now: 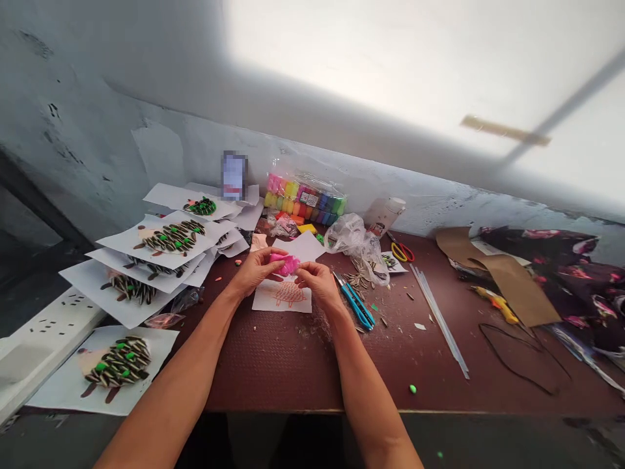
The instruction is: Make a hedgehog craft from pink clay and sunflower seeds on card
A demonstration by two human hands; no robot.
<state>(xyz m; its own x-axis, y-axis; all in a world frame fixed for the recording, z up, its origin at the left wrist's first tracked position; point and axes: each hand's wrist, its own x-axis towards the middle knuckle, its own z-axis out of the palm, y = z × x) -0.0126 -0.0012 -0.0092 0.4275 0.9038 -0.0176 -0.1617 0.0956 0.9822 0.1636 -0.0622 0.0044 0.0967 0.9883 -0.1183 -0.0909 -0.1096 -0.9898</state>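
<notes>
A bright pink lump of modelling clay (284, 264), perhaps in a clear wrapper, is held up in front of me. Its left side is pinched in my left hand (256, 268). The fingers of my right hand (317, 281) are closed at its right end. Directly below lies a white sheet (282, 298) with an orange hedgehog-like drawing, partly covered by my hands. Beyond them is another blank white sheet (299, 246). A blue utility knife (358, 305) rests just right of my right hand, beside scattered sunflower seeds (356, 280).
Stacked hedgehog pictures made with seeds (170, 238) stand at left, near a white power strip (49, 332). Behind are coloured clay packs (305, 198), a plastic bag (359, 241) and a white bottle (385, 215). Scissors (403, 251), glue sticks (439, 319) and a glue gun (495, 303) lie rightward.
</notes>
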